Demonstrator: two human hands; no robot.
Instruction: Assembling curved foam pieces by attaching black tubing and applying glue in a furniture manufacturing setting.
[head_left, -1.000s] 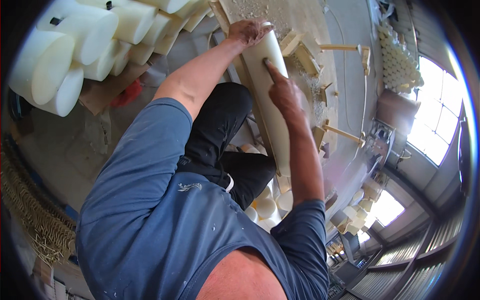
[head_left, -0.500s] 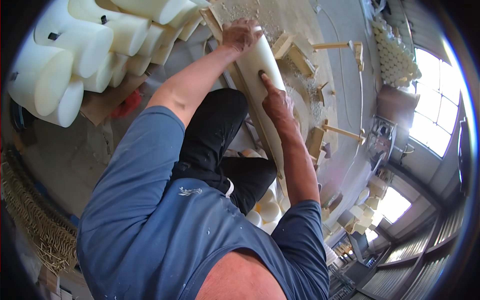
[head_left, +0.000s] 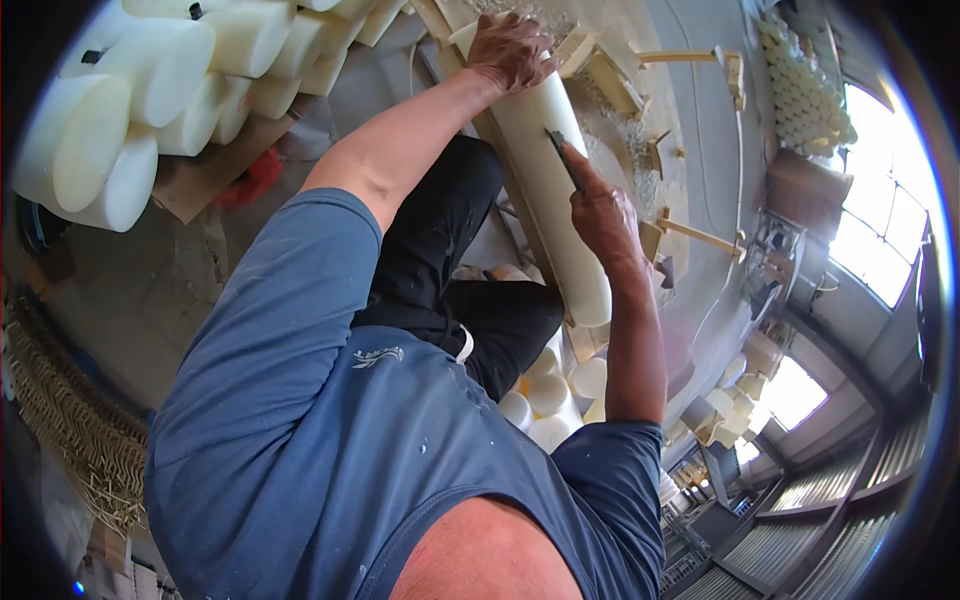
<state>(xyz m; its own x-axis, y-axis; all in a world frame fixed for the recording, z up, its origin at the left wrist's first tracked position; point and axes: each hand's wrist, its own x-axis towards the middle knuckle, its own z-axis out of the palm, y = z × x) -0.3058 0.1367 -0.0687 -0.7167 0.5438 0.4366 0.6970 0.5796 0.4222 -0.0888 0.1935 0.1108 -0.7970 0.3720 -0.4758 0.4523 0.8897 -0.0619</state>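
Observation:
A long cream cylinder (head_left: 577,262), foam-like, lies along the workbench in front of me. Over its far end my left hand (head_left: 512,52) is closed, fingers wrapped on top. My right hand (head_left: 607,220) grips a dark, flat, narrow tool (head_left: 563,155), index finger stretched along it. The tool's tip is at the middle of the cylinder's upper surface; whether it is a knife or another blade I cannot tell. The cylinder's rounded near end shows beside my right forearm.
Wooden blocks (head_left: 615,80) and thin wooden arms (head_left: 700,236) stand on the bench (head_left: 665,20) to the right, among pale shavings. Large cream rolls (head_left: 90,150) are stacked at left. More cylinders (head_left: 548,393) lie below the bench's near end. My black-trousered knees are beside the bench.
My right hand has come nearer and to the right, and the dark tool now shows in it. My left hand sits slightly farther right. More of the cylinder's near end is visible.

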